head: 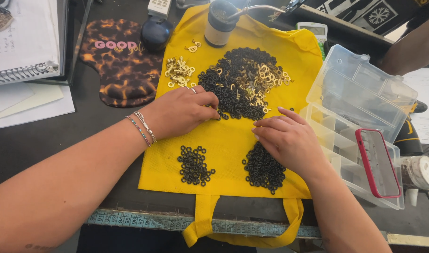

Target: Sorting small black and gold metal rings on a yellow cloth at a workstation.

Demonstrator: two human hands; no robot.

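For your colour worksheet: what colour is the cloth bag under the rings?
Yellow bag, head view.

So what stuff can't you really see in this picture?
- Left hand: its fingertips curl under at the big mixed pile, so whether they pinch a ring is hidden.
- Right hand: it covers part of a small black ring pile.
- Clear plastic box: any contents are too faint to tell.
- Yellow bag: its handles are partly cut off by the bottom edge.

Mouse pad [118,61], notebook [25,42], perhaps calculator [313,29].

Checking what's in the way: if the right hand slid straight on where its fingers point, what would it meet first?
Probably the big mixed pile of black and gold rings: the right hand points up-left at its near edge.
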